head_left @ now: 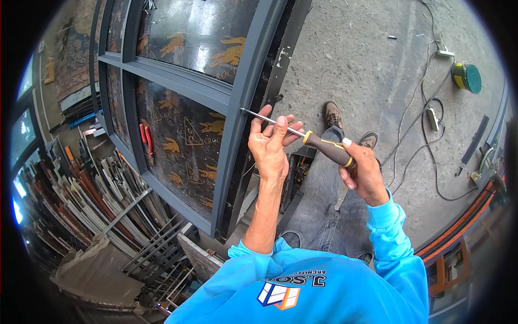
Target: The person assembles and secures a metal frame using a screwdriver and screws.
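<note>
A screwdriver (pixel 328 149) with a brown and yellow handle slants across the middle of the view. Its tip meets the outer face of a grey metal frame (pixel 224 156); any screw there is too small to make out. My left hand (pixel 270 148) steadies the metal shaft between thumb and fingers, close beside the frame. Around the rear end of the handle, my right hand (pixel 362 170) is closed with fingers and thumb. The frame lies on dark boards (pixel 183 124) printed with gold crocodiles. Red-handled pliers (pixel 145 136) rest on that board, inside the frame.
Many long metal profiles (pixel 102 183) lean in racks at the left. Cables (pixel 426 102) and a power strip (pixel 433 119) trail over the concrete floor (pixel 345 59) on the right, near a green-lidded bucket (pixel 467 78). A dark tool container (pixel 295 178) stands beside my legs.
</note>
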### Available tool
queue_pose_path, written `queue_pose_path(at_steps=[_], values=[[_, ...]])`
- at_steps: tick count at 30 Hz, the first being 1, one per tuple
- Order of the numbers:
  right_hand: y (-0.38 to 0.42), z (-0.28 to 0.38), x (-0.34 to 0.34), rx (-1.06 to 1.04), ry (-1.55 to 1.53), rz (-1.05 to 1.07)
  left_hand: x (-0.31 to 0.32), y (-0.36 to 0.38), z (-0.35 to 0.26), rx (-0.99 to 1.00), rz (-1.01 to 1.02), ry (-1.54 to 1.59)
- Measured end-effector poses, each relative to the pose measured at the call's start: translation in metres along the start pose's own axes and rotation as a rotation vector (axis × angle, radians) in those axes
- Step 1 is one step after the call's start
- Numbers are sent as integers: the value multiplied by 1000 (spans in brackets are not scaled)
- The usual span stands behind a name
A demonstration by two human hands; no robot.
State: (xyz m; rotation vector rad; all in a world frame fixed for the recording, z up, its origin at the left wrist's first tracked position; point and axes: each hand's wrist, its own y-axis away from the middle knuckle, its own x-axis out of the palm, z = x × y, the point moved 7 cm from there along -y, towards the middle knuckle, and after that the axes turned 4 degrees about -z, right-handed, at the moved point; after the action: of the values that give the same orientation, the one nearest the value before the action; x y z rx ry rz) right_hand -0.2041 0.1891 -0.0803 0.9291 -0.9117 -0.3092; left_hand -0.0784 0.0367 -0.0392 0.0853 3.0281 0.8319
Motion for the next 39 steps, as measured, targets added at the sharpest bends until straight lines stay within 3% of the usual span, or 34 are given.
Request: queue_pose_path(at_steps=[1, 3, 4, 5, 6, 8, 9, 11, 12, 14, 17, 23, 26, 28, 31, 32, 39], values=[[-1, 2, -1, -2, -1, -3, -1, 0, 0, -10, -16, 8], [-1, -1, 11, 130, -302, 160, -8, 0, 1, -10, -51, -4], [4, 12, 6, 25, -21, 80, -12, -2, 4, -39, -74, -20], [-2, 4, 6, 22, -22, 83, -15, -3, 7, -67, -99, -35], [1, 25, 2, -623, 504, -129, -14, 0, 7, -50, -122, -54], [28, 19, 24, -1205, 870, -230, -21, -4, 10, -70, -128, -6], [23, 20, 26, -964, 650, -116, -23, -8, 10, -81, -136, 49], [10, 6, 20, -489, -132, -91, -20, -2, 3, -79, -135, 31], [16, 11, 17, -488, -135, -95, -20, -1, 2, -91, -113, 36], [14, -4, 22, -64, -203, 94, -18, 0, 1, -91, -69, 20], [10, -9, 27, -158, -6, 102, -14, 0, 0, -98, -37, 4], [1, -7, 19, -142, -89, 98, -8, -3, 1, -84, 31, 31], [0, -5, 18, -79, -116, 81, -9, -5, 2, -79, 18, 38], [-1, -5, 23, 48, -269, 223, -9, -7, 1, -75, 8, 41], [-4, -4, 25, 132, -281, 178, -10, -5, 4, -85, -35, 74], [-3, 6, 21, -14, -65, 163, -13, -3, 9, -93, -53, 39], [10, 19, 18, -337, -194, 28, -17, 4, 13, -84, -60, -1]])
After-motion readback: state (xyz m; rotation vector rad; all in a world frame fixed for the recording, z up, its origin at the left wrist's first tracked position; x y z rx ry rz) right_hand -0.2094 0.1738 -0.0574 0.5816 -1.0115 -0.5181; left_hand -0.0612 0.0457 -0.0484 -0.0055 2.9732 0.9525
